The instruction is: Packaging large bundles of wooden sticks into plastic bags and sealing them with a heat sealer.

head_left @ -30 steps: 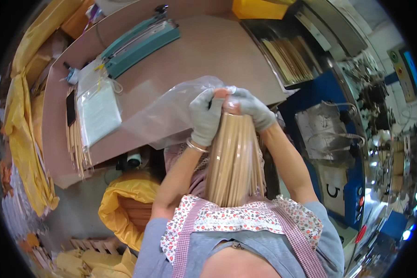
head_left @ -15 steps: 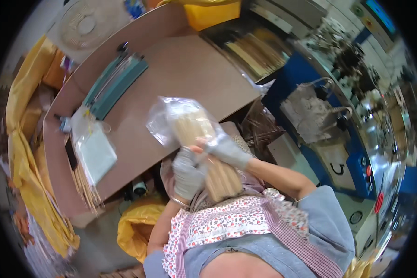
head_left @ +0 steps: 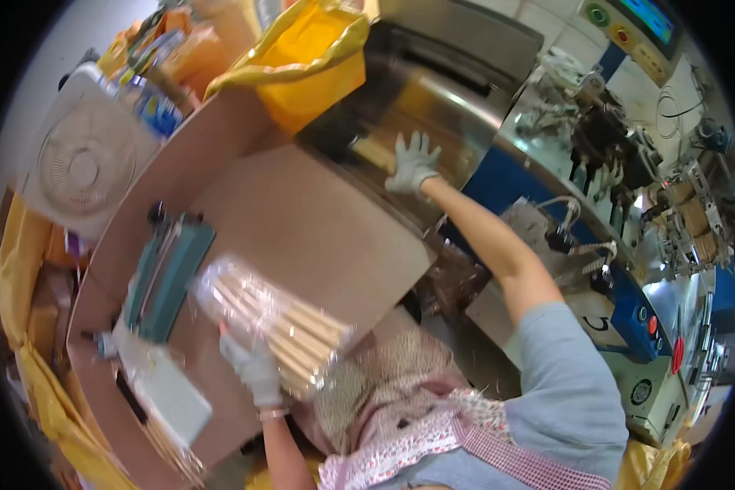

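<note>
My left hand (head_left: 253,367), in a pale grey glove, grips the near left side of a clear plastic bag of pale wooden sticks (head_left: 290,322). The bag lies tilted over the front part of the brown tabletop (head_left: 318,220); glare hides some of the sticks. Far off to the right, my gloved right hand (head_left: 414,166) is stretched out with fingers spread, holding nothing. It is over the shiny metal tray (head_left: 457,106), close to the wooden sticks (head_left: 376,153) lying there. I cannot tell whether it touches them.
On the table's left stand a teal bag sealer (head_left: 169,278) and a stack of clear bags (head_left: 171,400), with loose sticks beside it. A raised rim borders the table. A yellow-lined bin (head_left: 318,65), a white fan (head_left: 86,167) and a blue machine (head_left: 629,310) surround it.
The two hands have parted. My left hand has carried the bag of sticks left over the table, and the sticks now sit inside it. My right hand has let go and reached to the tray.
</note>
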### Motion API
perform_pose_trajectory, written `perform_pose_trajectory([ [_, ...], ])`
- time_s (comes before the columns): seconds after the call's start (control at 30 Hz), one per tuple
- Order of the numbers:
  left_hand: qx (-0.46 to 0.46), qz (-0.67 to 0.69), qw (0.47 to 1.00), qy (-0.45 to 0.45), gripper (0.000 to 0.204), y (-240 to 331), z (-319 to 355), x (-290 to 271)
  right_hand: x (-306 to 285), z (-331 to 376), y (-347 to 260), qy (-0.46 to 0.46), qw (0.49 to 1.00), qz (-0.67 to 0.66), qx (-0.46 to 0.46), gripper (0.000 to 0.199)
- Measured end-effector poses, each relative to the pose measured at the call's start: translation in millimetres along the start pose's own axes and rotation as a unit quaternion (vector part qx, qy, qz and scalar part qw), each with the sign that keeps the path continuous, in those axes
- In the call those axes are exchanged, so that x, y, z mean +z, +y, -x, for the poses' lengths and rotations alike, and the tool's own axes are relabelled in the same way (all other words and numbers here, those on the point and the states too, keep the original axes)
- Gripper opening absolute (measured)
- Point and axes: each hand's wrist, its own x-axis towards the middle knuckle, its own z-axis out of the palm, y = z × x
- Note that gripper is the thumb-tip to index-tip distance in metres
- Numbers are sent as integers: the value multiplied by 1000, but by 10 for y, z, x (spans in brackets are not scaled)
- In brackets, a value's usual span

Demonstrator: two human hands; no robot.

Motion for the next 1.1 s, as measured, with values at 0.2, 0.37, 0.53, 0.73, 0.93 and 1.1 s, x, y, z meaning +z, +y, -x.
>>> perform_pose_trajectory([
  [0.2, -58, 172, 982, 41, 73, -234, -64, 111, 752, -868, 21, -114, 986, 61, 103, 113],
  [0.37, -99, 158, 982, 24, 67, 122, -72, 192, 983, -1063, 571, -25, 988, 0, 151, 60],
  [0.53, 94, -16, 971, 219, 33, -97, 16, 221, 347, -429, -82, -206, 954, -208, -61, 57],
  [0.73, -111, 299, 943, -94, 18, -53, -441, -157, -968, 960, -743, -135, 864, -322, -363, 54],
  [0.93, -175, 471, 844, -184, 12, -353, -751, -164, -594, 1693, -1442, -125, 845, -158, -496, 62],
  [1.1, -65, 326, 928, -165, 11, -404, -740, -252, -930, 1754, -1224, -208, 864, -75, -453, 67],
])
